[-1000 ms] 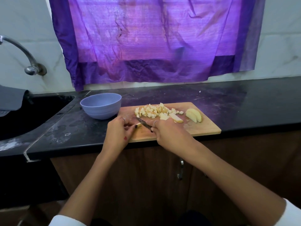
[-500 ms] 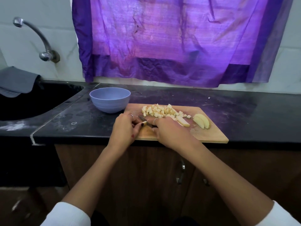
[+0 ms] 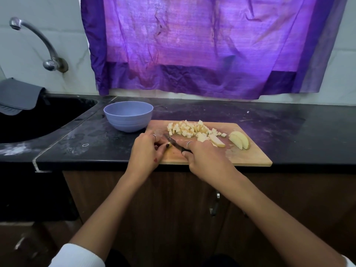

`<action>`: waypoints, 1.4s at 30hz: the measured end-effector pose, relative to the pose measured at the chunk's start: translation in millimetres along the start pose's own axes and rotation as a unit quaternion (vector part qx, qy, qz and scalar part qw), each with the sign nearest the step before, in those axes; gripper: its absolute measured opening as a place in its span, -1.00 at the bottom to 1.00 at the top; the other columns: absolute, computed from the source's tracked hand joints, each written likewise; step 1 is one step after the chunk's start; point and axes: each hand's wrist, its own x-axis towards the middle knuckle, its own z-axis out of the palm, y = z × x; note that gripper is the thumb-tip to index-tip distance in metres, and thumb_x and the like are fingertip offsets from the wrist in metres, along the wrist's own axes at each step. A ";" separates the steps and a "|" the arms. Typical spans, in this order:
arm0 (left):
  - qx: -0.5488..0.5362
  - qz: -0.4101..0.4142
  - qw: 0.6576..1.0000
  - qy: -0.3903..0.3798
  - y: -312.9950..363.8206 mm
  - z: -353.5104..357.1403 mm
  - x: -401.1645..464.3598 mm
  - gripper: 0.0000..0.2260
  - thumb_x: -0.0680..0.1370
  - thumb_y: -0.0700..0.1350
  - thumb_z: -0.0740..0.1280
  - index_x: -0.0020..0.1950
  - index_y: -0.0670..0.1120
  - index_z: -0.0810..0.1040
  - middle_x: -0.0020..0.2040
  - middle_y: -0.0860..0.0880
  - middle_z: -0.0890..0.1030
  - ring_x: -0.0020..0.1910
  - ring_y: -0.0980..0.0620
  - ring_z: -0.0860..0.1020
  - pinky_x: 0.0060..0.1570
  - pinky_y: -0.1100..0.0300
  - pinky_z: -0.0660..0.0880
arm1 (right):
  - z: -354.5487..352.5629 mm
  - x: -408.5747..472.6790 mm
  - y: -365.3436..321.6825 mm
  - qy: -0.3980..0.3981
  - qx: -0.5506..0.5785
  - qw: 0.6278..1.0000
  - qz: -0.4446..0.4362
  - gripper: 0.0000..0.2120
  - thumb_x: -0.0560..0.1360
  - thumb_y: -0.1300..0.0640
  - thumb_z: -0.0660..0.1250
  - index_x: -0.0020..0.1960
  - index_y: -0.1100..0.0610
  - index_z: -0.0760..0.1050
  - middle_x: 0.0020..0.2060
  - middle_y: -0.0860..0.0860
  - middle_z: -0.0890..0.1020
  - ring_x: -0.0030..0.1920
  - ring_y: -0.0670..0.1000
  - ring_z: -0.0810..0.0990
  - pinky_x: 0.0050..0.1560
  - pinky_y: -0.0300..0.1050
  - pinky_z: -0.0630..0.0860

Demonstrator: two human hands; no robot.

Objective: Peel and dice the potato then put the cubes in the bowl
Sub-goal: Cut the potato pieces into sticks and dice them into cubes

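Here, dusty black counter (image 3: 269, 128), purple curtain (image 3: 212, 45) — right hand (image 3: 208, 160) grips knife (image 3: 173, 142), left hand (image 3: 144, 153) pinches potato piece (image 3: 168, 145).

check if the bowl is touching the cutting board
Cannot tell. In the head view the bowl sits right at the cutting board's far-left corner, with no visible gap or clear contact.

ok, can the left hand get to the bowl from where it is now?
Probably yes. The left hand pinches a small potato piece at the cutting board's left end, and the bowl stands just beyond it with nothing between. It would need to drop the piece first.
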 end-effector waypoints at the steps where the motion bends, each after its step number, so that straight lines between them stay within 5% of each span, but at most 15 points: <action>1: 0.001 -0.001 1.000 0.000 -0.7 0.8 0.2 -0.88 0.49 -0.09 0.44 -0.06 -0.13 0.68 -0.14 -0.02 0.59 -0.18 0.12 0.49 -0.21 0.34 0.33 | 1.6 0.7 0.1 0.005 -0.002 1.000 -0.001 -0.70 0.63 0.05 0.16 0.33 -0.02 0.44 -0.30 -0.07 0.35 -0.34 -0.11 0.35 -0.33 -0.16 0.32; 10: -0.004 0.026 1.000 0.007 1.1 0.7 -0.1 -0.93 0.49 -0.14 0.45 -0.09 -0.12 0.69 -0.17 0.05 0.54 -0.12 0.08 0.49 -0.19 0.33 0.37 | -0.7 18.4 -2.9 -0.027 0.006 1.000 0.007 -0.63 0.62 0.06 0.17 0.42 -0.07 0.36 0.05 0.09 0.53 -0.27 -0.06 0.44 -0.28 -0.15 0.36; 13: -0.002 0.029 1.000 0.006 -0.5 1.2 0.0 -0.94 0.48 -0.15 0.45 -0.09 -0.11 0.70 -0.13 -0.01 0.60 -0.11 0.03 0.53 -0.12 0.18 0.51 | 0.1 27.3 -5.4 -0.040 -0.001 0.999 -0.002 -0.62 0.62 0.08 0.18 0.43 -0.08 0.36 0.12 0.11 0.55 -0.29 -0.06 0.43 -0.23 -0.16 0.40; 19: 0.007 0.016 1.000 0.010 0.7 2.6 0.1 -0.94 0.48 -0.15 0.44 -0.14 -0.12 0.69 -0.17 -0.03 0.59 -0.14 -0.01 0.53 -0.09 0.00 0.53 | -4.0 14.9 -3.3 -0.062 -0.022 0.998 -0.003 -0.65 0.62 0.10 0.18 0.39 -0.08 0.38 0.02 0.07 0.50 -0.16 0.01 0.52 -0.23 -0.13 0.44; 23: 0.018 0.000 1.000 0.001 -1.3 2.6 0.8 -0.87 0.49 -0.08 0.44 -0.11 -0.13 0.68 -0.14 -0.04 0.60 -0.14 0.03 0.52 -0.12 0.11 0.50 | -10.3 0.0 1.4 -0.029 -0.050 0.998 -0.002 -0.62 0.62 0.13 0.18 0.41 -0.10 0.36 -0.17 -0.01 0.45 -0.28 -0.06 0.44 -0.34 -0.17 0.37; 26: 0.019 -0.011 1.000 0.000 0.5 2.4 1.5 -0.85 0.49 -0.05 0.44 -0.10 -0.13 0.68 -0.13 -0.04 0.58 -0.16 0.05 0.50 -0.16 0.22 0.39 | -9.3 -6.6 3.3 0.018 -0.015 1.000 0.004 -0.58 0.63 0.10 0.15 0.46 -0.15 0.27 -0.09 0.04 0.53 -0.14 0.03 0.53 -0.23 -0.12 0.42; 31: 0.016 -0.001 1.000 0.002 3.6 -0.5 0.3 -0.90 0.50 -0.12 0.43 -0.07 -0.13 0.69 -0.18 0.05 0.52 -0.15 0.09 0.46 -0.15 0.27 0.32 | 0.0 -4.9 -0.6 -0.015 0.000 1.000 -0.011 -0.64 0.62 0.10 0.18 0.41 -0.07 0.37 -0.29 -0.07 0.40 -0.32 -0.12 0.41 -0.31 -0.16 0.44; 42: 0.015 -0.003 1.000 0.008 -1.5 5.1 0.8 -0.93 0.49 -0.15 0.43 -0.10 -0.12 0.69 -0.13 -0.06 0.60 -0.12 0.00 0.52 -0.08 0.08 0.51 | -3.0 6.7 -13.9 -0.050 -0.026 0.998 -0.009 -0.66 0.58 0.18 0.23 0.34 0.00 0.43 -0.09 0.04 0.48 -0.16 0.00 0.51 -0.23 -0.15 0.45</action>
